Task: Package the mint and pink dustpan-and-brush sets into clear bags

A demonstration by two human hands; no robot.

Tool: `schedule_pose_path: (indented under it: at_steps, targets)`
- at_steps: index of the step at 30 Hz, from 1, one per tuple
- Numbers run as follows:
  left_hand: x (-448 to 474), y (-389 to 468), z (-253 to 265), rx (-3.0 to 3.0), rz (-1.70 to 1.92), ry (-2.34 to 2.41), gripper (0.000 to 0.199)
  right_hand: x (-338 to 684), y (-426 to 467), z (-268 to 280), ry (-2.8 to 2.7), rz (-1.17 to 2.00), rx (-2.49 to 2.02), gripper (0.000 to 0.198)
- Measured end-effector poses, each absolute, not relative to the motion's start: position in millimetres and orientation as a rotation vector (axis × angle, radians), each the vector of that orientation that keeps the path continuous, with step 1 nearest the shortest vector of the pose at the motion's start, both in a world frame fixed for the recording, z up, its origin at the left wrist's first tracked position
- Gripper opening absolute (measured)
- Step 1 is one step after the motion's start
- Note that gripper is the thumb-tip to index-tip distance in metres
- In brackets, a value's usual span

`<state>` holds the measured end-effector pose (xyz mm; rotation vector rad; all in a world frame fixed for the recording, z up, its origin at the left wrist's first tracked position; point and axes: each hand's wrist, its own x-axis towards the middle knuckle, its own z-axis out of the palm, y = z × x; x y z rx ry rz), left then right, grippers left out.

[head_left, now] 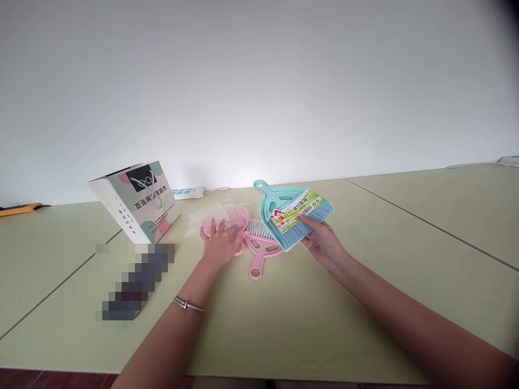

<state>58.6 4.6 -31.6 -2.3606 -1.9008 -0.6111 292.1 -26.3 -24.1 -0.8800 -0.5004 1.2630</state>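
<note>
My right hand [324,241] grips the lower right edge of a teal dustpan [264,209], its thumb over a printed card label [295,210]. Blue-grey bristles [294,235] show below the label. With fingers spread, my left hand [220,241] lies over a pink dustpan [242,215] and a clear plastic bag [197,221]. Between the hands, a pink brush [259,249] with white bristles rests on the table, partly covered by the teal set. The left palm hides part of the pink dustpan.
A paper gift bag [140,202] with a rope handle stands tilted at the left. In front of it lies a dark pixelated object [140,281]. A white power strip [188,192] sits by the wall. At the far left edge is a yellow-and-black item [20,209].
</note>
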Motion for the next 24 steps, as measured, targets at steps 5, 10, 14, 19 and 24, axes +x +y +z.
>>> schedule_pose_path:
  at_steps: [5,10,14,19,24]
  targets:
    - [60.3,2.7,-26.5,-2.442,-0.513,-2.007,0.053,289.6,-28.0,-21.7,-0.549,1.274,-0.924,0.016]
    - [54.9,-13.1,-8.2,-2.175,-0.616,-1.952,0.051,288.3,-30.3,-18.9,-0.574,1.289,-0.937,0.016]
    - [50.2,-15.2,-5.9,-2.063,-0.617,-1.981,0.029,288.4,-29.1,-21.8,-0.613,1.322,-0.978,0.02]
    - [46.3,-3.2,-9.8,-2.099,-0.287,-2.249,0.03,285.9,-30.0,-23.3,-0.673,1.369,-1.039,0.02]
    - [36.9,4.1,-4.9,-2.082,-0.24,-2.28,0.022,282.4,-35.2,-20.1,-0.735,1.405,-1.12,0.019]
